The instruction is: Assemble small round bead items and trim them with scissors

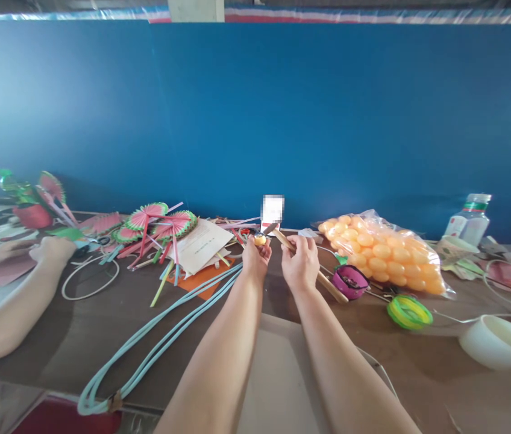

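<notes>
In the middle of the head view, my left hand (255,260) is closed on a small round yellowish piece (260,240) with a dark, shiny top. Close beside it, my right hand (301,260) is wrapped round the wooden handle of a hammer (337,292). The hammer's dark head points left, just above the small round piece; I cannot tell whether they touch. Behind both hands stands a white card or screen (272,211), partly blurred out. A purple bowl (350,282) with small bits in it sits right of the handle.
A bag of orange balls (382,253), a green-yellow coil (410,311), a white cup (499,342) and a bottle (467,220) are on the right. Pale blue tubing (156,340), paper fans (147,216) and papers (199,246) lie left. Another person's arms (34,289) reach in.
</notes>
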`<state>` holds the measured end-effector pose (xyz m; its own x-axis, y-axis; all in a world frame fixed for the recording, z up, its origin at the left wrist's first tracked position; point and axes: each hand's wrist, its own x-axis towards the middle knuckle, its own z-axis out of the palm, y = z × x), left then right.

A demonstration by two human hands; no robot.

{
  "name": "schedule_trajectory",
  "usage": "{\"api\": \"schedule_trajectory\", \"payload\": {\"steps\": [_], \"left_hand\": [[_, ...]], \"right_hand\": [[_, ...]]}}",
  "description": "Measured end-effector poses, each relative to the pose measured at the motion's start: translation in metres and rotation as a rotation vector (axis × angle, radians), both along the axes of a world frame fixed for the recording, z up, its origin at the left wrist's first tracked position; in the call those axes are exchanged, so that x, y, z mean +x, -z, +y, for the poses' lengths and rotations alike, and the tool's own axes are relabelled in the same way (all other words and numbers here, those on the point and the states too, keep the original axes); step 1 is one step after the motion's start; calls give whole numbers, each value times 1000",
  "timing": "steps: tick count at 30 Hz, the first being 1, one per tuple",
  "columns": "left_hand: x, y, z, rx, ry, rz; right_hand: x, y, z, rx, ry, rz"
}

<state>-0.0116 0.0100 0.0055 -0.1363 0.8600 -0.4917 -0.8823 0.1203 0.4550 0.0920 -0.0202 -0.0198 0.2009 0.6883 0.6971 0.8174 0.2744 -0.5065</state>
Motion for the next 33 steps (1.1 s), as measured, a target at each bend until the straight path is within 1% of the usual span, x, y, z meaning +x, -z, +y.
{"api": "schedule_trajectory", "payload": {"steps": [3,5,6,8,10,13,16,21,24,26,28,30,33], "left_hand": [[0,1,1,-23,-15,8],[-2,3,3,-48,-61,28],[-3,5,5,-59,-105,45],[-6,8,8,-77,-213,90],[-8,10,10,-68,-282,145],[-9,11,11,-56,-302,194],[-7,9,10,-59,-281,178],[-5,7,8,-63,-232,138],[-5,7,8,-62,-204,137],[-5,7,8,-63,-197,132],[-4,6,7,-57,-200,130],[-4,5,7,-50,-197,134],[-3,3,6,-54,-177,134]], "right_hand": [[-1,-2,-2,-68,0,-19],[0,-5,-4,-127,28,-21],[0,-7,-5,-173,49,-22],[1,-11,-7,-309,90,-34],[3,-13,-8,-468,100,-75],[4,-12,-7,-650,57,-167],[2,-9,-7,-760,20,-221],[-11,-9,-11,-873,-20,-274],[-17,-12,-13,-900,-74,-308],[-16,-15,-14,-905,-96,-300],[-9,-21,-14,-890,-67,-283],[0,-26,-14,-871,16,-271],[13,-31,-12,-914,93,-260]]}}
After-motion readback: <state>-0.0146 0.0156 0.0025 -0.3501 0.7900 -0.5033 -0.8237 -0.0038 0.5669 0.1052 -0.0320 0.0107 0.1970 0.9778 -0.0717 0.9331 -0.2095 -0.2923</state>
